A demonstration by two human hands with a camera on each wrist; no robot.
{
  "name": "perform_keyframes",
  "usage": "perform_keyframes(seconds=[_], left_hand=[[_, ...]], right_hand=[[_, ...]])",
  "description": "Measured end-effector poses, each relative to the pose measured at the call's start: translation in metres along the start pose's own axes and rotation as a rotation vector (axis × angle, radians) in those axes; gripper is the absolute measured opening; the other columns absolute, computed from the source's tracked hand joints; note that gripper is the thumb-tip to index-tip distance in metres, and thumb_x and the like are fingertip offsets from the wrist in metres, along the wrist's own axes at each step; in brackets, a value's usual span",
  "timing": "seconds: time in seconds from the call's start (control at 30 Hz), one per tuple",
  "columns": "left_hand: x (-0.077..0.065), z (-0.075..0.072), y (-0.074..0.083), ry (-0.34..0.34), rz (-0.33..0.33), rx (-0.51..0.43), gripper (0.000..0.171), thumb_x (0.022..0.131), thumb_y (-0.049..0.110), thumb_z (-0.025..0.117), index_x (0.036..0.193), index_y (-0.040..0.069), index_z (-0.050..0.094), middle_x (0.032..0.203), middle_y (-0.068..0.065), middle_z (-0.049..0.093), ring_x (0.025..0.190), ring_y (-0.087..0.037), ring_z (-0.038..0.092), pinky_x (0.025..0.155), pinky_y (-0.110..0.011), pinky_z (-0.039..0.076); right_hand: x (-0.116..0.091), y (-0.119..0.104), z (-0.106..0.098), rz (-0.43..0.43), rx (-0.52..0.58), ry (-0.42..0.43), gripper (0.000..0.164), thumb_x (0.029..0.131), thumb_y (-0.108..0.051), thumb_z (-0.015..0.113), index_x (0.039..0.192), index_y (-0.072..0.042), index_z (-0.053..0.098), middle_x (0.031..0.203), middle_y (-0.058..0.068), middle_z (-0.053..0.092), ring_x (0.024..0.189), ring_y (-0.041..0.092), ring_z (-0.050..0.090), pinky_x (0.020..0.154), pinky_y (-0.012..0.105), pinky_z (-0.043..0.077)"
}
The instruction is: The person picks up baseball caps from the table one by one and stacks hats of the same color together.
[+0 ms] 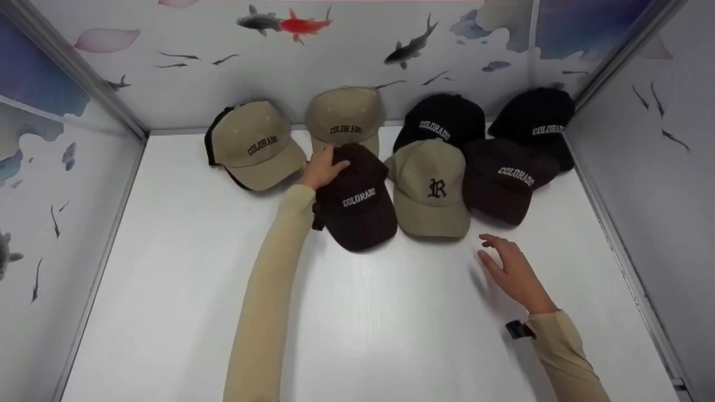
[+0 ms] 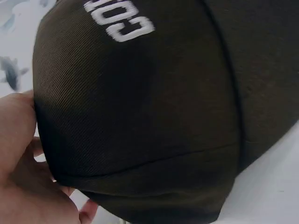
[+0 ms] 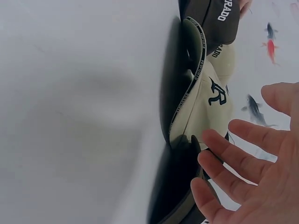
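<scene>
A dark maroon cap (image 1: 360,220) with white COLORADO lettering lies at the middle of the group, brim toward the front. My left hand (image 1: 323,169) grips its crown at the back left; in the left wrist view the thumb (image 2: 17,123) is outside the cap (image 2: 135,107) and some fingertips go underneath. Over the table at the front right, my right hand (image 1: 513,273) hovers with relaxed, spread fingers and holds nothing. Nearest to it are a khaki cap (image 1: 427,215) with a black R and a second maroon cap (image 1: 497,187).
Behind stand a beige COLORADO cap (image 1: 345,114) and two black caps (image 1: 444,114), (image 1: 533,111). At left, another beige cap (image 1: 254,131) overlaps a dark one. Walls printed with fish enclose the white table (image 1: 167,268) at the back and both sides.
</scene>
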State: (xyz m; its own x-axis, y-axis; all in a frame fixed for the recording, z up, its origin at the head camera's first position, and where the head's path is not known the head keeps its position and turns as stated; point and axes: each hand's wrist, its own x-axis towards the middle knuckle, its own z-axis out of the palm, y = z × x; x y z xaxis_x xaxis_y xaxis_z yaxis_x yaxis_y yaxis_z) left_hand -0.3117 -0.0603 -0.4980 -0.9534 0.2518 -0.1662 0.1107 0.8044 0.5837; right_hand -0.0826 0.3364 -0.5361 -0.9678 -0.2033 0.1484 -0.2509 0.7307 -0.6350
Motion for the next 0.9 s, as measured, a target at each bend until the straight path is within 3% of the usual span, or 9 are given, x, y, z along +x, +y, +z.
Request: perform_keyframes(seconds=[0.2,0.43,0.53,0.67,0.9], left_hand=[[-0.004,-0.014,0.001,0.008,0.126,-0.220,0.040,0.097,0.019,0.060,0.128,-0.005,0.052,0.129,-0.019,0.054,0.120,-0.029,0.049,0.103,-0.041,0.034],[-0.010,-0.029,0.010,-0.099,0.220,-0.464,0.023,0.098,0.014,0.059,0.110,-0.005,0.059,0.101,-0.010,0.055,0.091,-0.018,0.047,0.084,-0.029,0.038],[-0.014,-0.036,0.015,-0.163,0.259,-0.484,0.017,0.099,0.014,0.056,0.105,-0.002,0.057,0.093,-0.004,0.050,0.085,-0.016,0.044,0.079,-0.027,0.035],[-0.018,-0.046,0.020,-0.227,0.306,-0.455,0.018,0.100,0.014,0.053,0.109,-0.001,0.054,0.095,-0.003,0.047,0.088,-0.016,0.042,0.080,-0.027,0.034],[-0.024,-0.065,0.021,-0.271,0.309,-0.413,0.023,0.102,0.017,0.050,0.114,-0.002,0.052,0.102,-0.006,0.051,0.094,-0.018,0.046,0.087,-0.029,0.036]], right_hand=[[-0.008,0.003,0.000,0.004,0.007,-0.006,0.039,0.098,-0.014,0.058,0.132,0.005,0.052,0.118,0.023,0.059,0.109,0.038,0.051,0.091,0.053,0.036],[-0.014,0.006,0.000,0.006,-0.003,-0.002,0.039,0.096,-0.008,0.059,0.132,0.005,0.051,0.115,0.021,0.060,0.108,0.037,0.052,0.087,0.052,0.039],[-0.016,0.006,0.000,0.005,-0.004,-0.013,0.039,0.095,-0.005,0.059,0.132,0.005,0.050,0.114,0.021,0.061,0.106,0.036,0.054,0.085,0.051,0.042],[-0.019,0.005,0.000,0.024,0.016,-0.031,0.038,0.096,-0.004,0.058,0.132,0.004,0.050,0.111,0.019,0.063,0.104,0.035,0.057,0.085,0.052,0.043],[-0.021,0.008,0.002,-0.008,0.008,-0.014,0.038,0.095,-0.004,0.060,0.132,0.003,0.053,0.101,0.016,0.066,0.097,0.038,0.061,0.083,0.053,0.042]])
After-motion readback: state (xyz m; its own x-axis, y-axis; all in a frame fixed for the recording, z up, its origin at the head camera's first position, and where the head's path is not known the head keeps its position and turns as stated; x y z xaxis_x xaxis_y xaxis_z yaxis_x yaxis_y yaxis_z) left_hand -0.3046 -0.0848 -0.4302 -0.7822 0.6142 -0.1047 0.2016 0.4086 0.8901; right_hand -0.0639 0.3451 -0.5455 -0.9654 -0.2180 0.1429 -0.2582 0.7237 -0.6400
